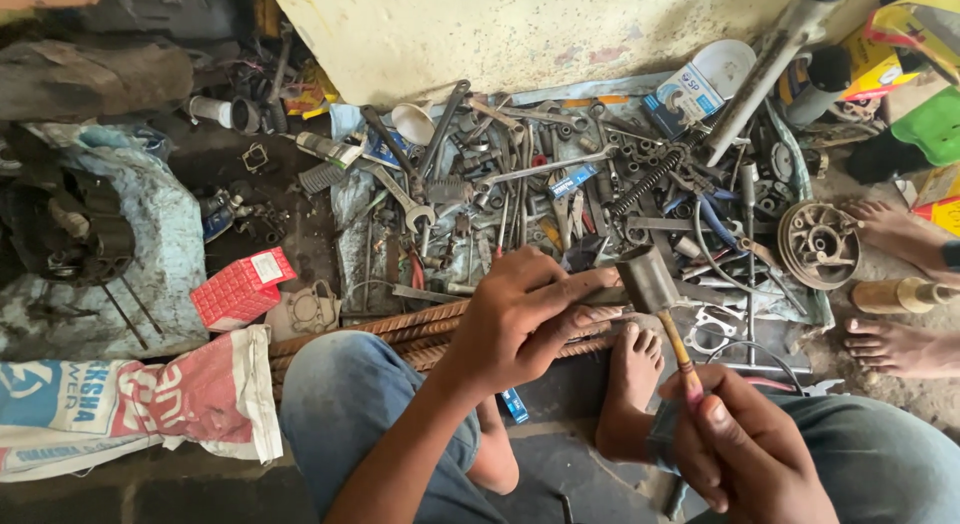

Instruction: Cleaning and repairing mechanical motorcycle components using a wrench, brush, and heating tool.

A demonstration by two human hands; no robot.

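Hammer (655, 294): dull grey steel head, blocky and scuffed, on a slim worn wooden handle; my right hand (745, 449) is closed around the handle's lower end at 5 o'clock. Flat metal piece (598, 286): narrow, rusty brown, pinched in my left hand (520, 319) at centre, touching the hammer head, above ribbed rebar rods (400, 329). Spanners (415, 199), loose, at 12 o'clock.

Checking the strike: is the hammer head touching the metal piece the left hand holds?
Touching: the head view shows the hammer head meeting the metal piece gripped by the left hand.
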